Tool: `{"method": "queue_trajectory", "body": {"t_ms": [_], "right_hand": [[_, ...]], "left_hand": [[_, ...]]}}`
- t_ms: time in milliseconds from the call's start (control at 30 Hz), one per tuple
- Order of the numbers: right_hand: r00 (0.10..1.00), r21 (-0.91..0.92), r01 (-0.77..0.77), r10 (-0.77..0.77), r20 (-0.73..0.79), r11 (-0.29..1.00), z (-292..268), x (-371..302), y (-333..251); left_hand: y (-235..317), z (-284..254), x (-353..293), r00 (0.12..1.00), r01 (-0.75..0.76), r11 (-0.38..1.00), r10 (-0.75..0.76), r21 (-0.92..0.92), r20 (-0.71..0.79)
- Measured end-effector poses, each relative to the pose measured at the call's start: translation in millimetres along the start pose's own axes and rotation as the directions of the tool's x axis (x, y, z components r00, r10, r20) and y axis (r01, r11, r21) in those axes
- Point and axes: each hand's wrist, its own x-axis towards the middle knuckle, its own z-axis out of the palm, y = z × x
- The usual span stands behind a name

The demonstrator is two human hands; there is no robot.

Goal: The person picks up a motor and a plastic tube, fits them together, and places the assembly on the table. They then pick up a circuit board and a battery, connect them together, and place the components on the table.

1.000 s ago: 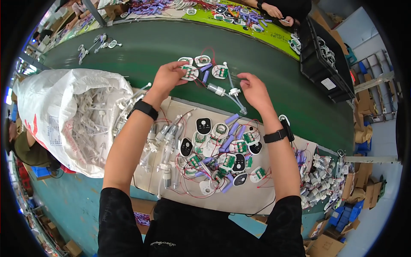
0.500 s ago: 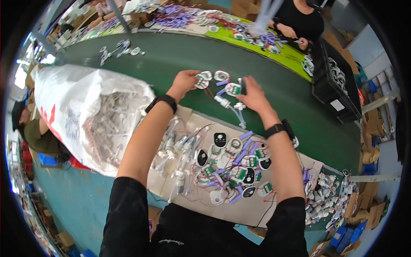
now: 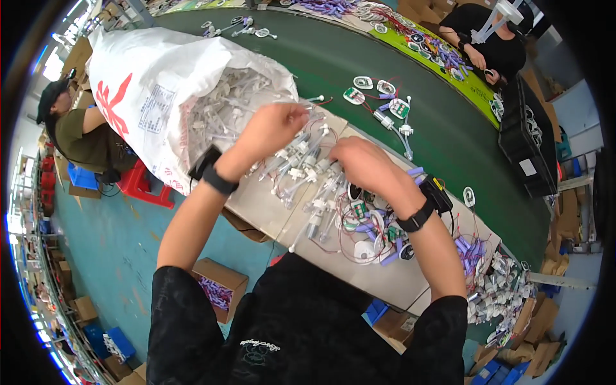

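Steel tray (image 3: 410, 282): both hands, left hand (image 3: 273, 128), right hand (image 3: 359, 163), curled into clear plastic parts (image 3: 301, 173) beneath.

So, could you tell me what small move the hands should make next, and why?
Probably lift one clear plastic part free of the heap. Both the left hand and the right hand are down among the tangled parts beside the open white sack; whether either grips one, I cannot tell.

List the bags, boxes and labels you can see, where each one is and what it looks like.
White woven sack: left of the hands, lying open, red mark and grey printed panel.
Brown cardboard box: on the floor below the bench, open.
Black crate: right of the green belt, white label on its side.
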Motion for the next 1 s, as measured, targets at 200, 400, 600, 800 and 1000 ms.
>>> {"method": "queue_trajectory", "body": {"t_ms": [200,400,600,800,1000], "right_hand": [[0.987,0.203,-0.156,0.16,0.0,0.967,-2.7,-25.3,-18.0],[0.982,0.283,-0.158,0.181,-0.057,0.946,-7.9,-48.6,-30.6],[0.892,0.494,-0.342,0.441,-0.098,0.8,-36.8,-52.7,-44.1],[0.912,0.669,-0.098,0.335,-0.236,0.736,-40.9,-57.2,-49.7],[0.92,0.898,0.066,0.322,-0.224,0.436,-38.4,-13.2,-27.3]], "left_hand": [[10.9,45.7,-121.4,0.992,-0.02,0.995,0.032,-0.101,0.119],[15.8,78.3,-132.3,0.994,-0.089,0.995,0.086,0.043,0.069],[-9.7,40.1,-118.0,0.917,0.376,0.43,-0.3,-0.821,0.263],[32.7,-12.0,-83.8,0.927,0.338,0.164,-0.226,-0.927,0.298],[101.2,-35.1,-20.7,0.97,0.244,0.28,-0.067,-0.929,0.235]]}}
